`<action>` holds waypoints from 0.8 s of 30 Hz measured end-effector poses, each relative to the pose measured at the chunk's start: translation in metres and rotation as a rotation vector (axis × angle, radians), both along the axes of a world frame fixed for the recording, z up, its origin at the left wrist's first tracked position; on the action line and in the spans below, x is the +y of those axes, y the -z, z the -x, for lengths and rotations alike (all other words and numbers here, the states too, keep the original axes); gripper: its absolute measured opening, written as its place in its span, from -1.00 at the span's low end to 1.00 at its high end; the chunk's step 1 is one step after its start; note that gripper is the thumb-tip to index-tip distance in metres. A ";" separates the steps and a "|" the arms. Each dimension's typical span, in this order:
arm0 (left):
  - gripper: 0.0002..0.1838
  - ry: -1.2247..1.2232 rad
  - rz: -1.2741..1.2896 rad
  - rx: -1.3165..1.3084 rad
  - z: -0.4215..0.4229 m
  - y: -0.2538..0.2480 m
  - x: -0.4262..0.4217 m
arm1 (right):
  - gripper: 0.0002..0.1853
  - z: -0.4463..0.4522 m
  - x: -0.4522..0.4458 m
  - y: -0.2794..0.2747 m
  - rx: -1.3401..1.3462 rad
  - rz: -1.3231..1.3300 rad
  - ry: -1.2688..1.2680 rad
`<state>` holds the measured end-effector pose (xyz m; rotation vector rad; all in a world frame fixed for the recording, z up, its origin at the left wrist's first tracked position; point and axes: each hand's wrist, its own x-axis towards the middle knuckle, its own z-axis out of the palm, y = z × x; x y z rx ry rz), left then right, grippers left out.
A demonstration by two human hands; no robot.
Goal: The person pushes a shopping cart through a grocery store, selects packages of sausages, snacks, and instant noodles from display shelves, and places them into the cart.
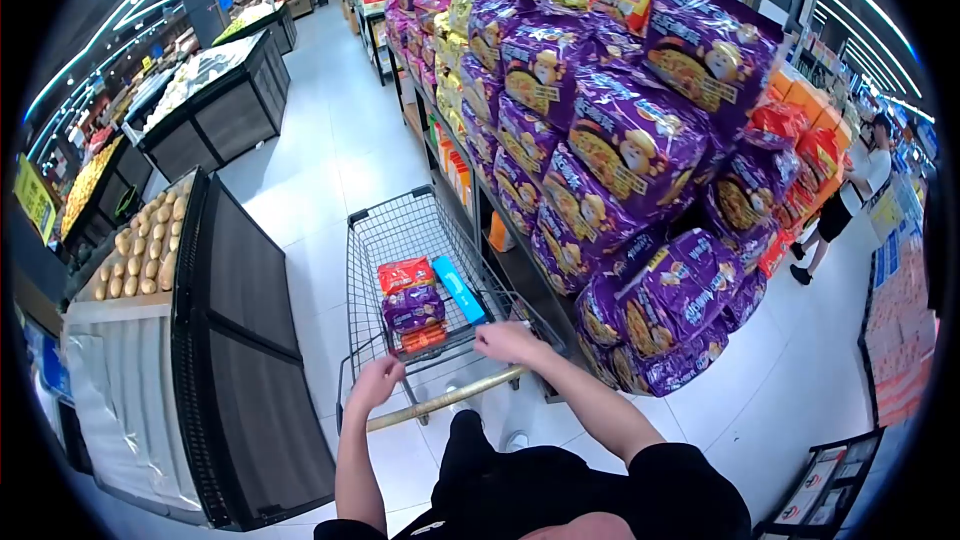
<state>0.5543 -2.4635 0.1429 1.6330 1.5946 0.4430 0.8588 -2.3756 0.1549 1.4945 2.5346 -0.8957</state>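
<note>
A wire shopping cart [385,230] with a worn yellowish handle bar [445,398] stands in front of my body. My left hand [375,383] is closed above the cart's rear left side, forward of the bar. Over the rear right rim, my right hand [507,342] has its fingers curled in; what either hand grips, if anything, is hidden. In the basket lie a red packet [404,275], a purple noodle multipack [413,310], an orange-red packet [423,339] and a long blue box [458,289].
Purple noodle multipacks [630,135] are piled high along the right, close to the cart. A dark produce stand [245,340] with brown potato-like produce [150,240] borders the left. White-tiled aisle floor [335,130] runs ahead. A person [850,190] stands at far right.
</note>
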 end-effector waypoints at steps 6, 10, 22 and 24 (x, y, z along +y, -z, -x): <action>-0.66 -0.020 0.015 0.000 0.013 0.009 -0.098 | -0.67 -0.053 -0.089 0.038 0.258 -0.601 -0.058; -0.47 0.076 -0.047 0.452 0.017 0.011 -0.093 | -0.65 -0.042 -0.065 0.048 0.106 -0.557 -0.001; -0.68 -0.111 0.105 0.695 0.041 0.028 -0.049 | -0.57 0.004 -0.002 0.048 0.053 -0.464 0.123; -0.70 -0.128 0.081 0.720 0.050 0.031 -0.031 | -0.56 0.017 0.021 0.050 0.044 -0.414 0.125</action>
